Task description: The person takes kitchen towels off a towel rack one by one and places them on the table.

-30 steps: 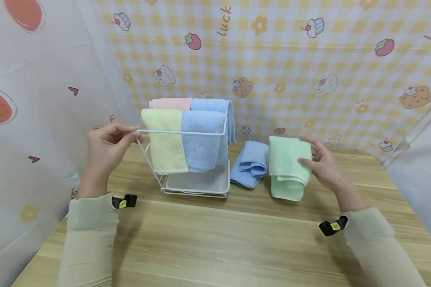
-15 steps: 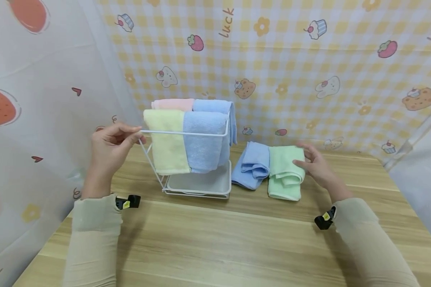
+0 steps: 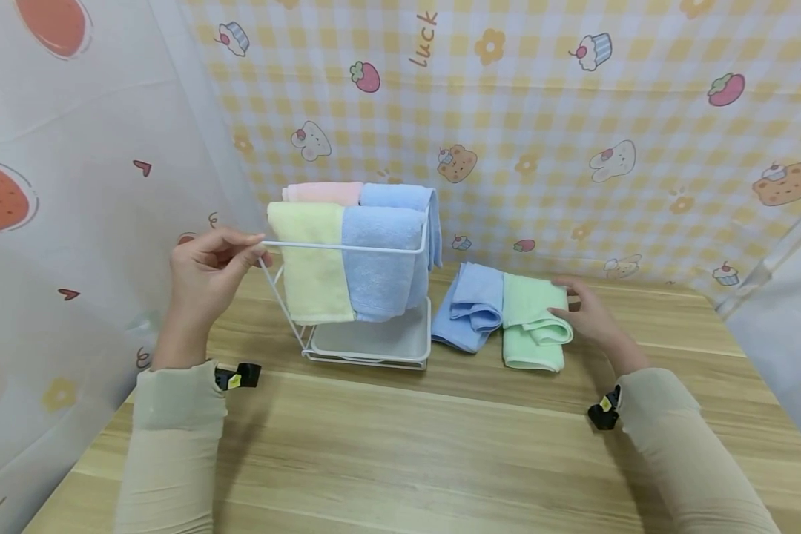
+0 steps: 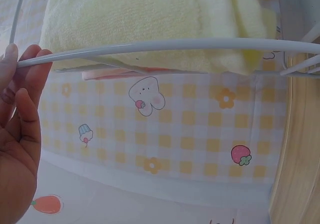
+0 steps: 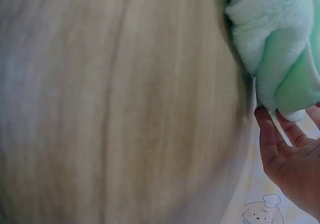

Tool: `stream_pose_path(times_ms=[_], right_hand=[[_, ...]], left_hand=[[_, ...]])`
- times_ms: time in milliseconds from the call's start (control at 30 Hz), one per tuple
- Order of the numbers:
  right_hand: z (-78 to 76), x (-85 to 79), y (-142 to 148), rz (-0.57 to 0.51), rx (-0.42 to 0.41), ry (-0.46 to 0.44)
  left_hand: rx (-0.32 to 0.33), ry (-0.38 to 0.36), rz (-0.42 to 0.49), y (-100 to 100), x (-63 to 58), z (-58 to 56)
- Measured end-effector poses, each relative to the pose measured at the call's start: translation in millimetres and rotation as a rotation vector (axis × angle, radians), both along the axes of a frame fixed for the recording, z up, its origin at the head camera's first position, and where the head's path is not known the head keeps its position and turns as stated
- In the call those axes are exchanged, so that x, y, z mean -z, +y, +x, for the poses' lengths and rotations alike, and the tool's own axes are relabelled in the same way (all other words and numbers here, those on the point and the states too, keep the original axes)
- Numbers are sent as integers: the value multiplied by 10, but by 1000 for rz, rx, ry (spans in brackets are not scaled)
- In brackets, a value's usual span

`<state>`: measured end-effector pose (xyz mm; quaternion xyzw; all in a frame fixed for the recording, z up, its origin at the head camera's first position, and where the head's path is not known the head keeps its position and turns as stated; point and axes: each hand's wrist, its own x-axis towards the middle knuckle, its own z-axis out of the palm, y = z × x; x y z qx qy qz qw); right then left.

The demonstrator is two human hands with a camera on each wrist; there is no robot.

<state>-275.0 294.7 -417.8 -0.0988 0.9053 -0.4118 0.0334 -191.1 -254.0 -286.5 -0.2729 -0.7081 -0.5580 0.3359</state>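
My left hand (image 3: 207, 278) pinches the upper left corner of a white wire rack (image 3: 347, 246) between thumb and fingers. In the left wrist view the same hand (image 4: 20, 109) grips the rack's bar (image 4: 165, 45). A yellow towel (image 3: 310, 259) and a blue towel (image 3: 382, 259) hang at the rack's front; a pink towel (image 3: 322, 193) and another blue one (image 3: 397, 194) hang behind. My right hand (image 3: 590, 315) holds the right edge of a folded green towel (image 3: 534, 297) lying on the table. Its fingertips meet the green towel (image 5: 280, 59) in the right wrist view.
A crumpled, folded blue towel (image 3: 467, 308) lies between the rack and the green towel, touching the latter. A shallow white tray (image 3: 374, 340) sits in the rack's base. Behind the wooden table (image 3: 407, 445) hangs a checked curtain (image 3: 534, 96); a pale sheet covers the left side.
My right hand has lowered the green towel onto the table beside the loose blue one, and the towel's right fold has shifted slightly right. My left hand keeps its hold on the rack.
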Motion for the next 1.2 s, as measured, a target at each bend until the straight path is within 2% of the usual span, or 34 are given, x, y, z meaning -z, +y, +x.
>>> stream_pose_path(times_ms=[200,433,667,800,933,1067,1200], right_hand=[[-2,-7,1,31,12,-27],[26,-47,52,27,19,-27],[146,-150,113,25,52,-32],[242,-255,136,30,68,-10],[325,-389,85,38,48,63],[423,-570,-77,50,17,143],[514,-778,-337,44,-34,209]], left_hand=[[-3,-2,2,9,-2,1],[-40,-9,-26,18,-22,18],[9,-9,-3,1,-9,3],[-8,-2,-37,15,-27,6],[-24,0,-55,23,-54,13],[-41,-13,-63,20,-54,12],[-19,-23,-32,21,-41,19]])
